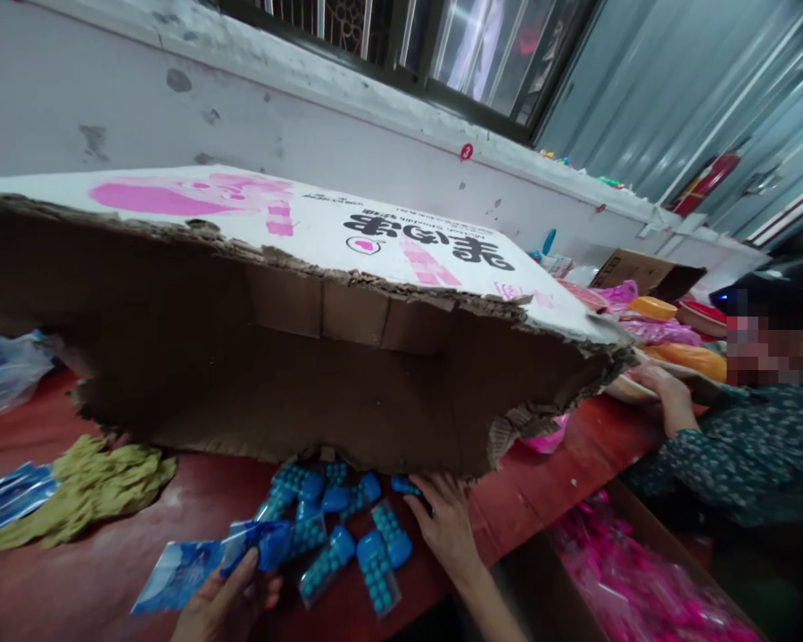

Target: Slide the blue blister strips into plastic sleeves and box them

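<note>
While the left hand (224, 593) pinches a blue printed packet (246, 538), the right hand (447, 519), fingers parted, should grasp bead-filled bottles (377, 575) singly.

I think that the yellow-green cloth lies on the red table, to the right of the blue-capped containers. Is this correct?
Only the side is wrong: in the head view, the yellow-green cloth lies to the left of the blue-capped containers. It does lie on the red table.
</note>
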`<state>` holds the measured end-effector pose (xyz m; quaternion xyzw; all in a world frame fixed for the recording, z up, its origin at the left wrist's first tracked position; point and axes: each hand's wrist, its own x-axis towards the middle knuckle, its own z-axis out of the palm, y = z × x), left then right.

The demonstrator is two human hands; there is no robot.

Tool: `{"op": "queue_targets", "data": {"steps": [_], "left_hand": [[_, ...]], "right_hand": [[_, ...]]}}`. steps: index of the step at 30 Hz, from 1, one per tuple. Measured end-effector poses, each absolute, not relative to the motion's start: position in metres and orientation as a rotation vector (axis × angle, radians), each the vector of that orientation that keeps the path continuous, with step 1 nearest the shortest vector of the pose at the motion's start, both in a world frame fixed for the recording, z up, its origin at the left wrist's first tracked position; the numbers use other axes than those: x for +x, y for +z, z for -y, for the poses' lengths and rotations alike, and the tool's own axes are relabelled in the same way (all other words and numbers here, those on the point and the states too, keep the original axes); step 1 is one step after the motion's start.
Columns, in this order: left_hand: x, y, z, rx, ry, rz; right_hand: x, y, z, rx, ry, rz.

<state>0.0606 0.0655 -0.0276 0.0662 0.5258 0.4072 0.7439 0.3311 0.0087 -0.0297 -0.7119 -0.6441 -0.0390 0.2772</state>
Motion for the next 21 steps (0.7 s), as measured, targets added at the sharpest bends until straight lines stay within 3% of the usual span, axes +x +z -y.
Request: {"op": "queue_targets", "data": {"steps": [7,15,18,21], "left_hand": [[0.054,-0.033,-0.057,0.187,0.885,-1.157],[0.044,-0.009,-0.04,0.233,0.925,-1.044],[0.038,-0.007,-0.034,0.226,0.907,-1.046],[0.031,-0.007,-0.027,0.202,0.898,-1.069]], "right_hand": [[0.313,-0.037,-0.001,-1.985,-0.271,1.774],[0.291,-0.006,0.001,-2.128,-0.264,1.831],[0.249,0.007,0.003,-1.948,-0.041,1.609],[0.19,0.012,0.007,-1.677,0.507,1.508]]}}
